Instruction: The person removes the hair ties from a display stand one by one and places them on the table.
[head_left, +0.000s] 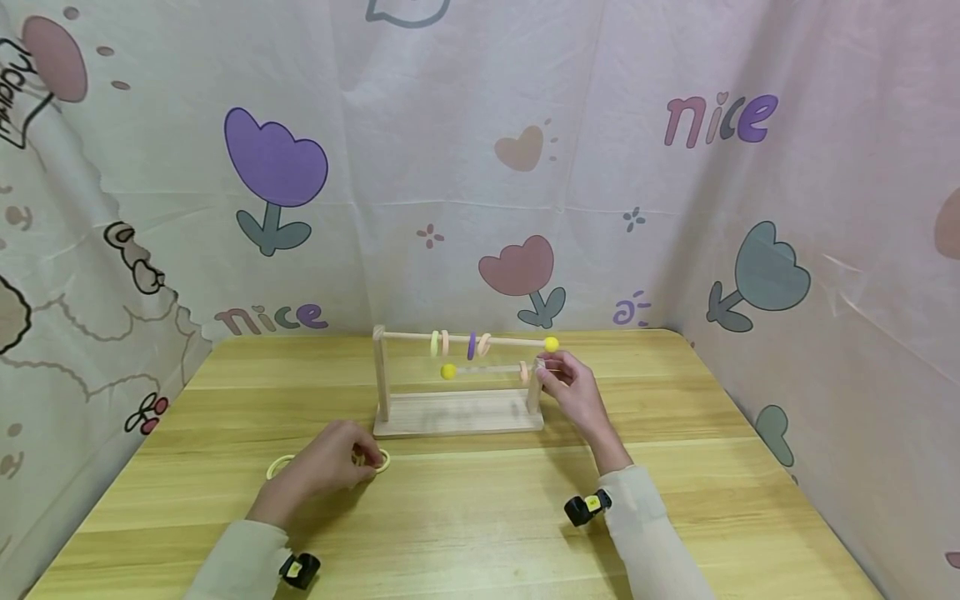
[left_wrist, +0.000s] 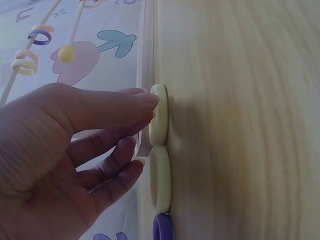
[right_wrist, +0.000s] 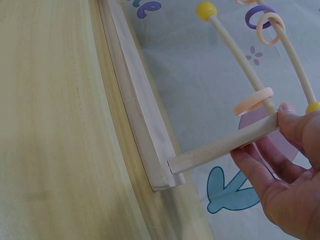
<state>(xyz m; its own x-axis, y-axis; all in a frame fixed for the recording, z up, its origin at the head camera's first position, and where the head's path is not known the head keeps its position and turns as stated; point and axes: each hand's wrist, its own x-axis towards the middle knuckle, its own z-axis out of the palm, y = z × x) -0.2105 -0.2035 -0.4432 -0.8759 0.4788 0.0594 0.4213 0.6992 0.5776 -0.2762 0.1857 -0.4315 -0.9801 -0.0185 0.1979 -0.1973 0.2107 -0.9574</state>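
Observation:
A wooden stand (head_left: 457, 414) has two upright posts, each bearing a horizontal rod tipped with a yellow ball. My right hand (head_left: 573, 390) grips the top of the shorter right post (right_wrist: 220, 142), thumb on one side and fingers on the other. A peach ring (right_wrist: 253, 101) hangs on the lower rod close to that post. On the tabletop, my left hand (head_left: 330, 458) pinches a pale yellow ring (left_wrist: 159, 115) between thumb and index finger. A second pale yellow ring (left_wrist: 160, 180) and a purple ring (left_wrist: 163, 227) lie in line with it.
The upper rod (head_left: 517, 342) carries several rings, among them a purple ring (head_left: 472, 346) and a pale yellow-green ring (head_left: 434, 344). Another yellow ring (head_left: 277, 467) shows left of my left hand. A printed cloth (head_left: 420, 167) hangs behind the wooden table (head_left: 465, 533).

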